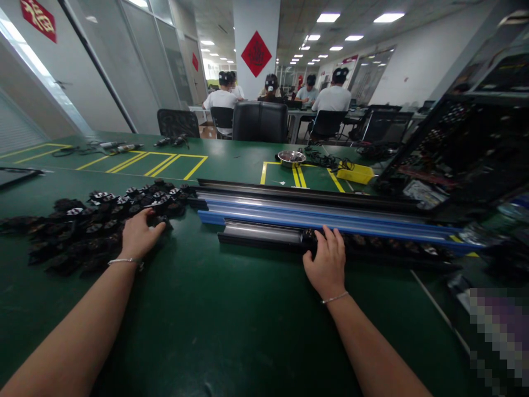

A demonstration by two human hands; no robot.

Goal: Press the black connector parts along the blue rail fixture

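My left hand (141, 234) is at the right edge of a pile of small black parts (74, 242). Its thumb and fingers curl around one dark piece there, partly hidden by the hand. My right hand (328, 263) rests over the nearest black channel rail (264, 234), thumb and fingers around a small black part (308, 238) in the groove. To the right of that hand, a row of similar dark parts (384, 244) sits in the rail. The left stretch of its groove shows bare grey. Just behind lies a blue rail (281, 219).
Another black rail (289, 191) lies behind the blue one. Farther back on the green table (231, 320) are a metal bowl (291, 158), a yellow bin (355, 173) and cables. A dark rack (458, 127) stands at right. People sit at desks beyond the chairs.
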